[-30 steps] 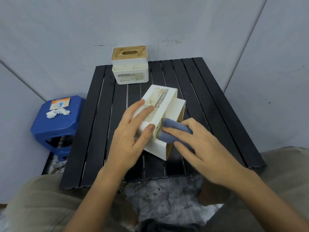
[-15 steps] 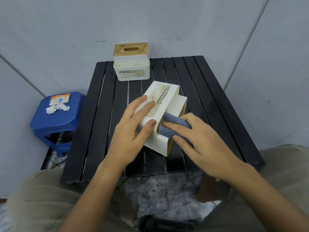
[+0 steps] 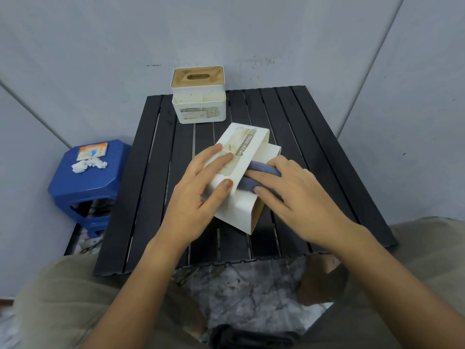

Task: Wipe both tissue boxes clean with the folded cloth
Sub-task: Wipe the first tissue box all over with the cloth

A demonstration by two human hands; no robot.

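Under the left hand (image 3: 196,197) lies a cream-white tissue box (image 3: 236,197) with a faded beige label crossed by a grey band of white lettering, and under the right hand (image 3: 297,197) a slate-blue cloth (image 3: 261,170). Beyond both hands, the second tissue box (image 3: 198,96) is speckled white with a tan wood-grain lid. Both rest on a black slatted table (image 3: 314,147); left of the left hand is a bright blue stool (image 3: 85,182) bearing an orange-and-white packet (image 3: 92,151).

"TISSUE HOLDER" is printed in pale capitals on a grey strip of the worn label on the tipped cream plastic tissue box (image 3: 247,157) at the slatted table's centre. At 12 o'clock from it, the upright cream tissue box with tan lid (image 3: 198,103) carries a like label, read only as "TISSUE HO". The print on the orange-and-white card (image 3: 91,151) at 9 o'clock is too small to be read.
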